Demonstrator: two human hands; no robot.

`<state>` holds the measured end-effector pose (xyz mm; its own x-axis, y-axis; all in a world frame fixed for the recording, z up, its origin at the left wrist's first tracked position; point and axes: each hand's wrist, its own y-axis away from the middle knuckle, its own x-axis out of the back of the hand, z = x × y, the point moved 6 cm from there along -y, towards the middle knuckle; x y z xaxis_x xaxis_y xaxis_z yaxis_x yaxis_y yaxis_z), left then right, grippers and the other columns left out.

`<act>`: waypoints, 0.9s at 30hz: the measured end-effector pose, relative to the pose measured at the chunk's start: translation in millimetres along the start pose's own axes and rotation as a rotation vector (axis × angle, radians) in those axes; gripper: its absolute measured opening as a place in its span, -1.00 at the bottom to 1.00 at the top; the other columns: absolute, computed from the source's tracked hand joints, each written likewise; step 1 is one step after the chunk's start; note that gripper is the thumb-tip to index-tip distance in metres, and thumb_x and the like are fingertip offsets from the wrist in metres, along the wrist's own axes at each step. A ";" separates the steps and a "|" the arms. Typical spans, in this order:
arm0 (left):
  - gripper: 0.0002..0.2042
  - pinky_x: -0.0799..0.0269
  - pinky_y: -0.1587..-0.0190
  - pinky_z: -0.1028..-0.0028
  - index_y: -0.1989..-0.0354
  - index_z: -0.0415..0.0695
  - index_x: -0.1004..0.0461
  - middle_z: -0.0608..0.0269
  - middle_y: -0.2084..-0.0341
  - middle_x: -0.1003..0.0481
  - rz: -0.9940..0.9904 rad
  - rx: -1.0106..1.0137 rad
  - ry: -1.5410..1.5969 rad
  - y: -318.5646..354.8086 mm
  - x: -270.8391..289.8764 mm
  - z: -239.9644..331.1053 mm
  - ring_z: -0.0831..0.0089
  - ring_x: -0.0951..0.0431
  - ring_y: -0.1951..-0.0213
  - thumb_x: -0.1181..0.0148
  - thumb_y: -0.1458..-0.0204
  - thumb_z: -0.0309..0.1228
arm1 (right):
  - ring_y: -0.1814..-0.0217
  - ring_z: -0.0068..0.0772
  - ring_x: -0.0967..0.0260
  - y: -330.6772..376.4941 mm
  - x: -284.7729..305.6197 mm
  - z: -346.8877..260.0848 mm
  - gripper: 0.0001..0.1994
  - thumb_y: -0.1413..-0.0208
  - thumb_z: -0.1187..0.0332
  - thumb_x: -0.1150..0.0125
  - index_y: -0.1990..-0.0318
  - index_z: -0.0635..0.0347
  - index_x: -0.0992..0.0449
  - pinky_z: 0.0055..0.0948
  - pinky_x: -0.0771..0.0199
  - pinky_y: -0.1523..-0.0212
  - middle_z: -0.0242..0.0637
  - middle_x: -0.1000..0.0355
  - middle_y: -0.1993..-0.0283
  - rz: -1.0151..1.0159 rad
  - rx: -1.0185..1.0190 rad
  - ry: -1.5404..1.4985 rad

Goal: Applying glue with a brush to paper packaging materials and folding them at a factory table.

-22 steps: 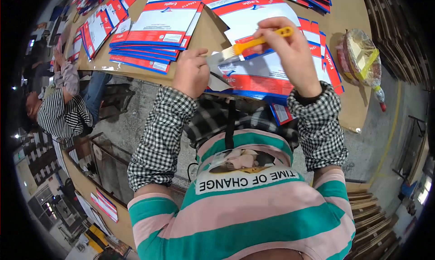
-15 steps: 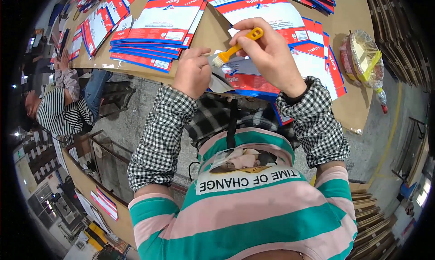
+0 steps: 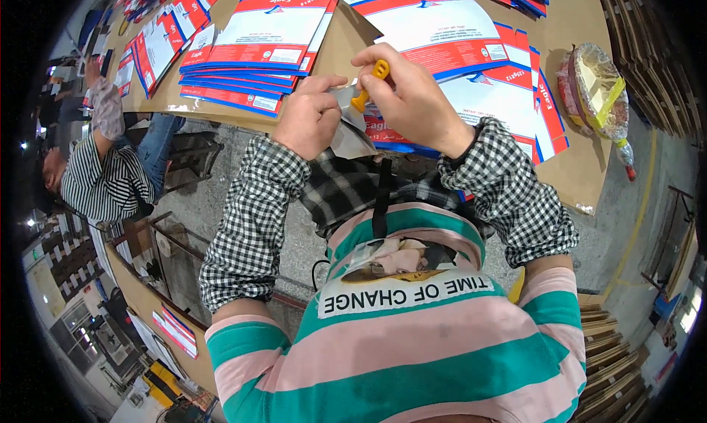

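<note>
Brown board covers the table (image 3: 589, 169) across the top of the frame, spread with flat red, white and blue cartons (image 3: 258, 32). At upper centre, the right hand (image 3: 412, 102) has thumb and fingers clamped on a yellow brush (image 3: 381, 69), which slants down over a pale grey flap (image 3: 352, 141); the left hand (image 3: 309, 119) curls beside that flap, whether gripping it I cannot tell. A plastic-lined bowl (image 3: 602, 91) sits at upper right. Around the table lies grey floor (image 3: 234, 158), with a person in a striped top (image 3: 103, 180) at left and stacked boards (image 3: 648, 62) at upper right.
</note>
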<state>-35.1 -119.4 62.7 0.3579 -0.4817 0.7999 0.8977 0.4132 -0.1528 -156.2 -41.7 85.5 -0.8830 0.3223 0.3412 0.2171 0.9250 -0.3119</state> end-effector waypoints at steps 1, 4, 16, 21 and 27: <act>-0.90 -0.35 0.06 0.29 0.61 -0.33 -0.46 0.01 0.14 -0.45 -0.006 -0.003 0.006 0.6 -0.4 -0.5 0.10 -0.41 0.09 -0.03 0.18 -0.57 | 0.37 -0.30 -0.43 -0.3 -2.4 -0.3 -0.81 -0.12 0.50 0.06 0.11 0.34 -0.30 -0.49 -0.42 0.34 -0.13 -0.41 0.39 0.006 0.030 0.012; -0.90 -0.35 0.06 0.29 0.61 -0.32 -0.46 0.00 0.14 -0.44 0.005 -0.007 0.018 1.0 -0.5 0.3 0.10 -0.41 0.09 -0.04 0.18 -0.56 | 0.38 -0.21 -0.44 -1.8 -9.7 -0.2 -0.83 -0.12 0.50 0.07 0.14 0.35 -0.31 -0.43 -0.43 0.37 -0.08 -0.42 0.39 -0.035 0.039 0.009; -0.91 -0.34 0.07 0.27 0.59 -0.31 -0.46 0.02 0.15 -0.45 0.025 -0.005 0.004 1.3 -0.1 1.2 0.10 -0.41 0.11 -0.05 0.19 -0.56 | 0.42 -0.05 -0.40 -7.2 -15.4 -12.1 -0.86 -0.08 0.51 0.05 0.21 0.34 -0.33 -0.33 -0.39 0.43 -0.02 -0.39 0.43 -0.025 0.163 0.074; -0.92 -0.34 0.08 0.28 0.57 -0.32 -0.46 0.03 0.17 -0.45 0.037 0.001 0.015 1.2 0.7 1.6 0.10 -0.41 0.12 -0.04 0.19 -0.57 | 0.44 -0.05 -0.39 -5.6 -22.4 -2.6 -0.86 -0.08 0.51 0.05 0.21 0.34 -0.33 -0.32 -0.37 0.45 -0.01 -0.39 0.45 -0.072 0.155 0.113; -0.92 -0.34 0.10 0.30 0.58 -0.31 -0.46 0.01 0.20 -0.45 0.015 0.038 0.011 0.5 -0.2 0.6 0.10 -0.40 0.13 -0.05 0.17 -0.57 | 0.45 -0.06 -0.39 -7.7 -21.1 -7.8 -0.85 -0.06 0.51 0.03 0.21 0.34 -0.33 -0.31 -0.37 0.46 -0.02 -0.39 0.46 -0.061 0.138 0.080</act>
<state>-34.9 -118.6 62.9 0.3742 -0.4841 0.7910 0.8818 0.4497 -0.1420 -136.0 -54.1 87.7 -0.8557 0.2863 0.4310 0.0997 0.9086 -0.4056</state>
